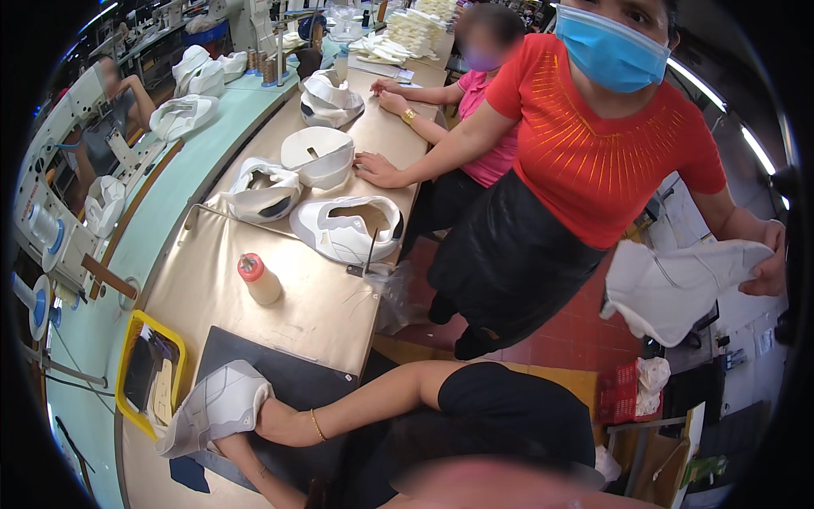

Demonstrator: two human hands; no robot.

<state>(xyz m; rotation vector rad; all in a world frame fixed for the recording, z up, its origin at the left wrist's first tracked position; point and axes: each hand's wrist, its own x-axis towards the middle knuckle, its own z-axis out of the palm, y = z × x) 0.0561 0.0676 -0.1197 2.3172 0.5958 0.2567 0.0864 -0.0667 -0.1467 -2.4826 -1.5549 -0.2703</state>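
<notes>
A white and grey shoe upper [222, 403] is held over the table's near left corner, beside a yellow basket. My right hand [275, 422], with a bracelet on its wrist, reaches into the upper's opening; its fingers are hidden inside. Against the upper's lower edge is my left hand [231, 444], its fingers covered by the material. Both hands appear to hold the upper between them. Beneath my arms lies a dark mat [292, 373].
The yellow basket [180, 348] contains flat pieces. A red-capped bottle [261, 280] stands on the table [322, 297]. Several white uppers [348, 229] sit beyond it. A co-worker in red [619, 127] stands close, holding another upper [678, 288]. Sewing machines [51, 212] line the left.
</notes>
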